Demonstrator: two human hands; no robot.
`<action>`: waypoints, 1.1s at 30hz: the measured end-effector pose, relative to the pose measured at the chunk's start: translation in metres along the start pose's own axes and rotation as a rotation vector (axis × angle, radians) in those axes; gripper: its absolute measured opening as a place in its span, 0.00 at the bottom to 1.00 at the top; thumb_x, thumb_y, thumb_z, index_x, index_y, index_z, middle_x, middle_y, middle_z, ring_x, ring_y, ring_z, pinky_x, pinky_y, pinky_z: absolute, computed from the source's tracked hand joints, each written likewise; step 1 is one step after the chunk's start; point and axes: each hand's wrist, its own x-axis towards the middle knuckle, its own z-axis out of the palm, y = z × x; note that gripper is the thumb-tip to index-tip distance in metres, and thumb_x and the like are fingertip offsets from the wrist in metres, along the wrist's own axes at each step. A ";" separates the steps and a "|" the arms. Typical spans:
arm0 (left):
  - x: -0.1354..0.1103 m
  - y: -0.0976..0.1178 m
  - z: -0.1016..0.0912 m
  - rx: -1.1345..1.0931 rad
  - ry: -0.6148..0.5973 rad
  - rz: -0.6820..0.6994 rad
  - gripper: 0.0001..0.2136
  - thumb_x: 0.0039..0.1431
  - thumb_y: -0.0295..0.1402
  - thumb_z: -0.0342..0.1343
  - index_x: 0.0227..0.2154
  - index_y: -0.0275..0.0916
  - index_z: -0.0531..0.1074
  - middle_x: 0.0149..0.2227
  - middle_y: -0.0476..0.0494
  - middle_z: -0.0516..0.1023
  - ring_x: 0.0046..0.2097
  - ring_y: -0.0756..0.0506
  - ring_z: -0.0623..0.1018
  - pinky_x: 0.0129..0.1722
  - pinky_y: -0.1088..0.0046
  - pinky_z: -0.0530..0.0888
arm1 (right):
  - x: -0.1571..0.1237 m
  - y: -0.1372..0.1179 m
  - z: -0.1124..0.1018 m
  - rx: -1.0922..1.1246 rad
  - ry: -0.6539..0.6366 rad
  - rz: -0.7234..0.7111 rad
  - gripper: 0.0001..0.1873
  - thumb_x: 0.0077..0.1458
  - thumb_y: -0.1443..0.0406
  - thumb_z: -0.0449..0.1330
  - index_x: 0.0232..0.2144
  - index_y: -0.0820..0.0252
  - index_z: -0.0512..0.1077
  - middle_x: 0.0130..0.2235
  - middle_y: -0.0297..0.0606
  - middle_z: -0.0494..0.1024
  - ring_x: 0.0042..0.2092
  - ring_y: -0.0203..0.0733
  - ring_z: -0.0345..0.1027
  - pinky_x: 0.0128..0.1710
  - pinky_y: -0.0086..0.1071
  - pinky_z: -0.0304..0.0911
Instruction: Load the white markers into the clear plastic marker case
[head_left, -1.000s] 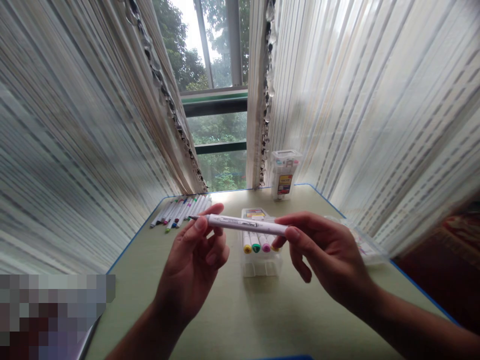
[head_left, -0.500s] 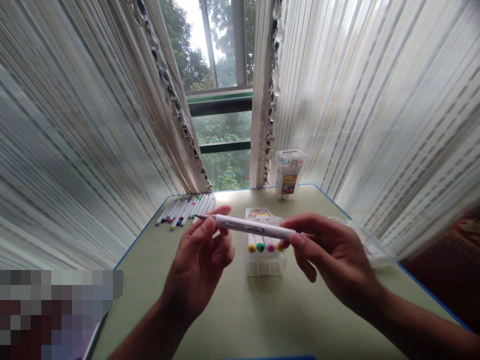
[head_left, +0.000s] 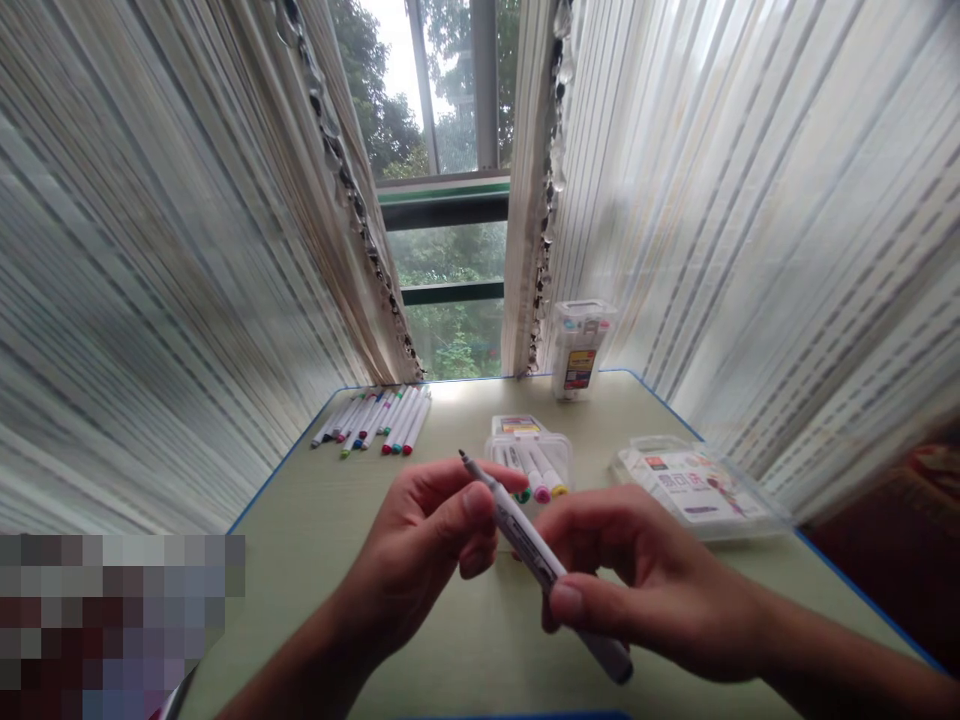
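Both hands hold one white marker (head_left: pixel 525 545) above the green table (head_left: pixel 450 650). Its uncapped dark tip points up and away, and its grey end points toward me. My left hand (head_left: pixel 431 555) pinches the barrel near the tip between thumb and fingers. My right hand (head_left: pixel 637 590) grips the lower half, thumb on top. Just behind the hands lies a clear plastic box (head_left: pixel 529 460) with several markers in it, their coloured caps facing me.
A row of several loose markers (head_left: pixel 375 420) lies at the table's far left. An upright clear marker case (head_left: pixel 577 350) stands at the far edge by the window. A flat clear lid (head_left: pixel 694 485) lies on the right. Striped curtains hang on both sides.
The marker has swung from lying crosswise to pointing tip-away, and both hands have come down and nearer to me. The right hand no longer covers the flat lid.
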 end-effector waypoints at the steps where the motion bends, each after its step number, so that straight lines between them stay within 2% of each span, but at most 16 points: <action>1: 0.000 0.000 0.000 0.014 -0.017 -0.006 0.10 0.63 0.40 0.69 0.40 0.40 0.88 0.21 0.52 0.65 0.23 0.57 0.62 0.23 0.83 0.63 | -0.001 0.000 0.001 -0.009 -0.013 -0.004 0.15 0.59 0.59 0.72 0.37 0.68 0.80 0.29 0.39 0.79 0.26 0.29 0.66 0.24 0.21 0.60; 7: 0.000 0.001 0.001 0.045 -0.024 -0.004 0.10 0.63 0.40 0.69 0.40 0.40 0.88 0.21 0.52 0.66 0.23 0.56 0.63 0.23 0.82 0.62 | -0.003 -0.003 0.002 0.039 -0.025 0.040 0.17 0.61 0.57 0.70 0.37 0.68 0.78 0.28 0.38 0.79 0.24 0.29 0.64 0.22 0.21 0.59; 13: 0.000 0.002 0.003 0.043 -0.005 -0.009 0.12 0.62 0.41 0.69 0.40 0.38 0.88 0.22 0.50 0.67 0.23 0.55 0.63 0.24 0.79 0.61 | -0.003 -0.002 0.002 0.018 0.003 0.022 0.16 0.61 0.56 0.70 0.36 0.65 0.78 0.28 0.38 0.78 0.24 0.29 0.62 0.20 0.21 0.56; 18: 0.001 0.003 0.005 -0.003 -0.027 -0.004 0.15 0.61 0.43 0.69 0.43 0.39 0.87 0.27 0.46 0.73 0.24 0.54 0.66 0.24 0.78 0.61 | -0.001 -0.002 0.001 0.121 0.067 -0.023 0.15 0.63 0.56 0.70 0.36 0.64 0.77 0.30 0.38 0.78 0.22 0.26 0.59 0.19 0.21 0.55; 21: 0.000 0.002 0.003 0.027 -0.030 -0.016 0.15 0.60 0.44 0.69 0.42 0.39 0.85 0.27 0.47 0.74 0.24 0.54 0.65 0.25 0.77 0.61 | 0.001 -0.003 0.001 0.166 0.113 -0.065 0.15 0.61 0.57 0.71 0.36 0.63 0.75 0.29 0.35 0.77 0.21 0.26 0.60 0.19 0.20 0.55; 25: -0.004 0.001 0.003 0.129 -0.039 -0.057 0.14 0.59 0.43 0.70 0.32 0.37 0.78 0.25 0.50 0.70 0.25 0.53 0.63 0.26 0.76 0.58 | 0.003 0.001 -0.001 0.172 0.149 -0.094 0.14 0.61 0.57 0.71 0.37 0.61 0.76 0.23 0.29 0.71 0.20 0.28 0.60 0.19 0.21 0.55; 28: -0.005 0.002 0.006 0.210 -0.091 -0.100 0.16 0.59 0.41 0.71 0.27 0.37 0.72 0.25 0.50 0.68 0.27 0.52 0.62 0.27 0.75 0.59 | 0.003 0.007 -0.003 0.169 0.207 -0.137 0.12 0.62 0.57 0.70 0.40 0.60 0.78 0.23 0.29 0.71 0.20 0.28 0.60 0.18 0.21 0.54; 33: -0.007 0.002 0.007 0.307 -0.100 -0.068 0.13 0.58 0.40 0.71 0.32 0.38 0.75 0.29 0.47 0.71 0.31 0.49 0.68 0.31 0.75 0.65 | 0.004 0.010 -0.006 0.213 0.327 -0.233 0.10 0.61 0.58 0.71 0.39 0.57 0.81 0.22 0.27 0.69 0.19 0.28 0.56 0.18 0.22 0.51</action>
